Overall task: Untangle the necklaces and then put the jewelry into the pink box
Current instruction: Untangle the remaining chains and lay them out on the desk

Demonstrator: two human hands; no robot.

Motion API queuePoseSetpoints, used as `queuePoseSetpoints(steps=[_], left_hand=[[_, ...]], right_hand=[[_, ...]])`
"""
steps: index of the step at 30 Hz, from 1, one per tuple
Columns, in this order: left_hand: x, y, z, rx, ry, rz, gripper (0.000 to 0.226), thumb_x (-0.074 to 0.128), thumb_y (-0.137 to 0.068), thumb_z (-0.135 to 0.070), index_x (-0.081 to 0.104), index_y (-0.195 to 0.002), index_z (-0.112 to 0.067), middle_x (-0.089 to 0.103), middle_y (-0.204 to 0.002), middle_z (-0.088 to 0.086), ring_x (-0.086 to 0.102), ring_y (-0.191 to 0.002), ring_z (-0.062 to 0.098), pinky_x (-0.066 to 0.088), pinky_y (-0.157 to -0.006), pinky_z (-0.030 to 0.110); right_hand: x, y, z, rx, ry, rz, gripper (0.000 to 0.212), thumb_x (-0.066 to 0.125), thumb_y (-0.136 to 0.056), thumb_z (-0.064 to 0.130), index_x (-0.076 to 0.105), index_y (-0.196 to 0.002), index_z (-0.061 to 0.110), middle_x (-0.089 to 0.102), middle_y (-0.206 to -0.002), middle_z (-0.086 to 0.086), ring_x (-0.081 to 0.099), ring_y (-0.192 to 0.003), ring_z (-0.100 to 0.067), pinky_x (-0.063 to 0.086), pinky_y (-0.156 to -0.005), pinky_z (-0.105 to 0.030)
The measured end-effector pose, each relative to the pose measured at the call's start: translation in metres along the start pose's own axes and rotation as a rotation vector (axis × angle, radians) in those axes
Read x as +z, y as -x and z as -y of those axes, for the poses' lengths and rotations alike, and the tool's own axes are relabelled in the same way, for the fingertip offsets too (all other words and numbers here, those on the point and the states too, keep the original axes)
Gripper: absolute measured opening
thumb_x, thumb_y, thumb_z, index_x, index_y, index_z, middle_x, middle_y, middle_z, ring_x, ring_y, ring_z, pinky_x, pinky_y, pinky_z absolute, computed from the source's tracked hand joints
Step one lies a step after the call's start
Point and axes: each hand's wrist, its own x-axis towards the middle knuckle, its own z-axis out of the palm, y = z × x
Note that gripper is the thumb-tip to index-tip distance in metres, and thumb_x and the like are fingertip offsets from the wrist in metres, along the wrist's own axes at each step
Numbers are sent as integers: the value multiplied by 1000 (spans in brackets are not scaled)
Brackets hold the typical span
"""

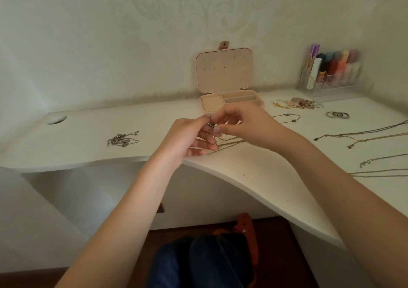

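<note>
Dark blue trousers (198, 263) of the seated person fill the near bottom, beside an orange thing (247, 228) on the floor. Both forearms reach over the white table (254, 173). At the middle of it, the left hand (187, 137) and the right hand (245, 126) meet and each pinches with curled fingertips the tangled necklaces (220, 141), whose thin chains hang from the knot down to the table edge. Just behind the hands stands the pink box (229, 84), its lid open and upright against the wall. A silver chain pile (122, 138) lies to the left, well apart. On the right lie straight necklaces (362, 134), rings (337, 115) and earrings (295, 104). A clear organizer (331, 71) with coloured tubes stands in the far right corner.
</note>
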Motion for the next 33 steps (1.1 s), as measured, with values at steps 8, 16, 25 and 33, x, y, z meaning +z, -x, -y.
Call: queuePoseSetpoints(steps=[8, 16, 25, 33], left_hand=[[1, -5, 6, 73, -7, 7, 53, 44, -97, -41, 71, -63, -11, 47, -45, -1, 27, -35, 9, 14, -37, 16], [-1, -10, 11, 64, -32, -90, 58, 38, -99, -40, 61, -55, -11, 36, -37, -4, 21, -31, 9, 13, -39, 17], [-2, -6, 16, 210, -288, -239, 39, 51, -92, -31, 65, -62, -10, 57, -47, -1, 54, -39, 13, 34, -38, 15], [4, 1, 15, 411, -148, -142, 17, 58, -84, -9, 69, -92, -19, 70, -89, -6, 65, -84, 6, 49, -79, 17]], right_hand=[[0, -1, -4, 99, -175, 28, 10, 64, -89, 11, 65, -93, 2, 68, -76, -2, 61, -60, -1, 51, -63, -15], [-5, 0, -10, 236, -491, 87, 27, 50, -97, 22, 56, -104, -3, 65, -83, -9, 63, -65, -14, 55, -61, -19], [-1, 0, -9, 272, -562, 152, 19, 50, -96, 24, 56, -99, 6, 65, -83, -8, 63, -68, -16, 54, -67, -23], [-2, -1, -7, 265, -627, 157, 10, 56, -94, 20, 54, -96, 9, 63, -79, -7, 60, -63, -16, 51, -58, -21]])
